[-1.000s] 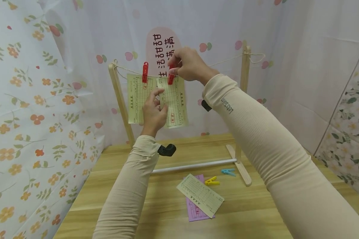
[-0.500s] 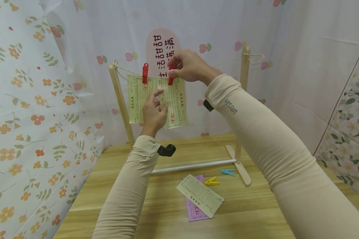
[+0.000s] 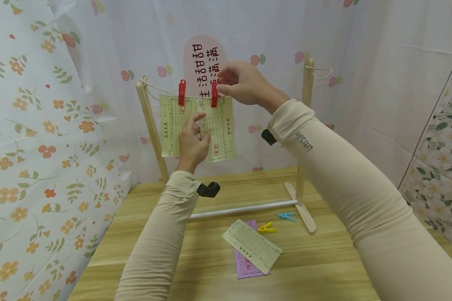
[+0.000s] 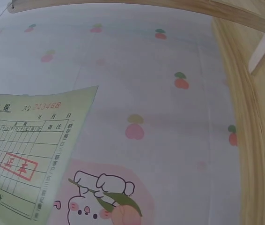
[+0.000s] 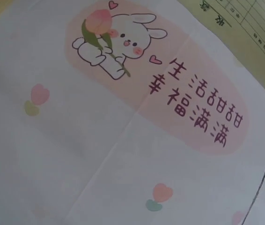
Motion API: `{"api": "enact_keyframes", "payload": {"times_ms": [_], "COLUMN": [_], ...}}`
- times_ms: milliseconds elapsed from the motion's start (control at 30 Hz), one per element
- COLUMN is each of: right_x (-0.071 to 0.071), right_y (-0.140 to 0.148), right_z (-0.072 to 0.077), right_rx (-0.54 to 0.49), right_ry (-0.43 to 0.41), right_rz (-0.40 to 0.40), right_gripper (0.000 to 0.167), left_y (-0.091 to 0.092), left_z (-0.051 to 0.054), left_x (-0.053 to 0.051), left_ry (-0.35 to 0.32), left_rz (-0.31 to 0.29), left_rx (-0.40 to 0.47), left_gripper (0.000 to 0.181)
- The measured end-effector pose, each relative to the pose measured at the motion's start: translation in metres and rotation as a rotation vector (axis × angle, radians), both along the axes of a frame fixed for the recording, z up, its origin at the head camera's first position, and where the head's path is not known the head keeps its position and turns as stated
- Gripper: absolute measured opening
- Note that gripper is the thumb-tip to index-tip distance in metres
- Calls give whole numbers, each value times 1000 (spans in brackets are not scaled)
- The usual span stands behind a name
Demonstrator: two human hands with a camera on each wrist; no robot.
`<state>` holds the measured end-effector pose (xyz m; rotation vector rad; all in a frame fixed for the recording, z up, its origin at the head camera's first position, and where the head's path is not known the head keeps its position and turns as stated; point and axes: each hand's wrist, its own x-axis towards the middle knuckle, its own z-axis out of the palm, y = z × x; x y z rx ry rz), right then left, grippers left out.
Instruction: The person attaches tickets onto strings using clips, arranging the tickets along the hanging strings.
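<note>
In the head view, two pale green receipt sheets hang side by side on a string [image 3: 162, 89]. A red clothespin [image 3: 182, 93] clips the left receipt [image 3: 169, 125]. Another red clothespin [image 3: 214, 95] stands upright on the top edge of the right receipt [image 3: 222, 129]. My right hand [image 3: 245, 83] is just right of that second clothespin, thumb and fingers spread, the thumb tip close beside it. My left hand [image 3: 193, 144] is up against the right receipt's left edge, index and thumb apart; its other fingers are partly hidden. The right wrist view shows a receipt corner [image 5: 245, 28].
Wooden posts [image 3: 307, 96] hold the string, joined low down by a white rod [image 3: 245, 209]. On the table [image 3: 316, 267] lie a green receipt [image 3: 252, 244] over a purple one [image 3: 246, 271], a yellow clothespin [image 3: 267, 228] and a blue clothespin [image 3: 287, 216]. Patterned curtains surround the table.
My right hand has let go of the second red clothespin and moved slightly right, its fingers spreading. The clothespin stays on the receipt. My left hand has barely moved.
</note>
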<state>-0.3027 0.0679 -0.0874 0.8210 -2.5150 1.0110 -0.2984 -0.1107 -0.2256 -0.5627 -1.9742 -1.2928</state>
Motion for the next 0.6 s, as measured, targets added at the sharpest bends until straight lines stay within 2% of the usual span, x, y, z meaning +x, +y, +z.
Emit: {"api": "enact_keyframes", "payload": {"times_ms": [200,600], "right_x": [-1,4], "right_y": [10,25], "right_z": [-17,-49], "right_rx": [-111,-371], "right_ry": [50,112], "right_rz": [16,101], "right_gripper": [36,27], "left_y": [0,-2], "left_z": [0,-1], "left_x": [1,0], "left_ry": [33,30], "left_rz": [14,8], "left_rx": [-30,-69], "left_gripper": [49,49]}}
